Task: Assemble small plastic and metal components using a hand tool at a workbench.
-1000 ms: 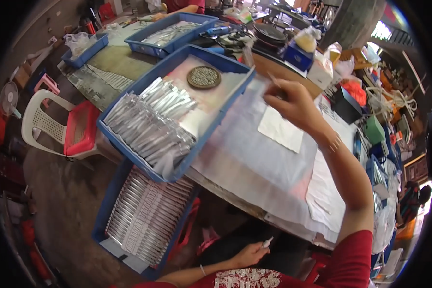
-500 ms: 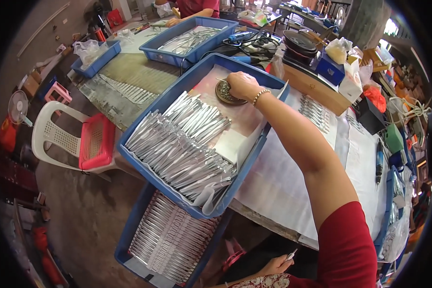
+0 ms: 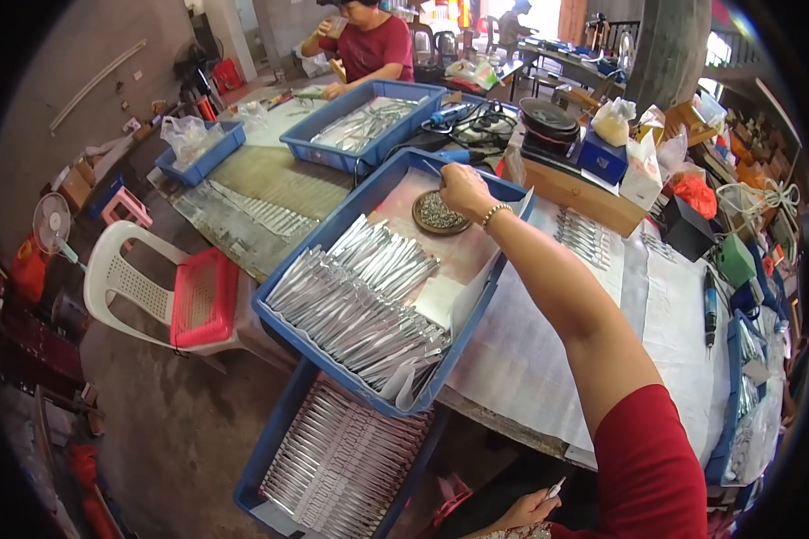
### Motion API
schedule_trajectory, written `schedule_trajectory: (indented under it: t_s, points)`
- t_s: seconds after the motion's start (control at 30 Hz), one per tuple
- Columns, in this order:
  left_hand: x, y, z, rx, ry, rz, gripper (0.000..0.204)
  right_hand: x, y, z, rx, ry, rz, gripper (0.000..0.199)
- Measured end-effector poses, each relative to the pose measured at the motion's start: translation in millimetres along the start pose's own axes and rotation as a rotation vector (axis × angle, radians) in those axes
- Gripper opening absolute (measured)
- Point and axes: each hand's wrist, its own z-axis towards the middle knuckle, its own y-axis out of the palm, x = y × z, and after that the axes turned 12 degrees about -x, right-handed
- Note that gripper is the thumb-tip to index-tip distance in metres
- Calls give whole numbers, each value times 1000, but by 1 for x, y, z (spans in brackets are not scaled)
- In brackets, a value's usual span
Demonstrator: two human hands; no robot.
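My right hand (image 3: 466,192) reaches over a blue tray (image 3: 503,296), its fingers closed. A thin stick-like tool (image 3: 430,168) pokes out from them; its kind is unclear. Just below the fingers sits a small round brown dish (image 3: 440,216) filled with tiny metallic bits. Slim silver metal pieces (image 3: 360,305) lie heaped in the tray's near part, beside a white sheet (image 3: 438,299). Down at the lower edge, my left hand (image 3: 526,510) is closed around a small, slim, silvery-white piece (image 3: 555,489); most of it is hidden by the fingers.
Under the big tray, a second blue tray (image 3: 252,490) holds rows of silver pieces. Further trays, cables (image 3: 485,126) and a wooden box (image 3: 575,184) crowd the far side. A chair (image 3: 135,278) stands left; a person (image 3: 368,49) sits across, drinking.
The view has tilted up, showing more of the person opposite, now with a cup raised. My right hand stays at the dish, leaving more of its contents visible. Both hands remain closed.
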Motion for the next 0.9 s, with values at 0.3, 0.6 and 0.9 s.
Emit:
schedule_trajectory:
  t_s: [0.3, 0.6, 0.9]
  points:
    - [64, 17, -19, 57, -149, -116, 17, 0, -17, -16, 63, 38, 169, 13]
    - [14, 5, -6, -97, -110, -259, 17, -13, -85, -107, -171, 40, 932, 24]
    - [19, 16, -19, -129, -177, -342, 20, -19, -151, -354, -460, 340, 1159, 20]
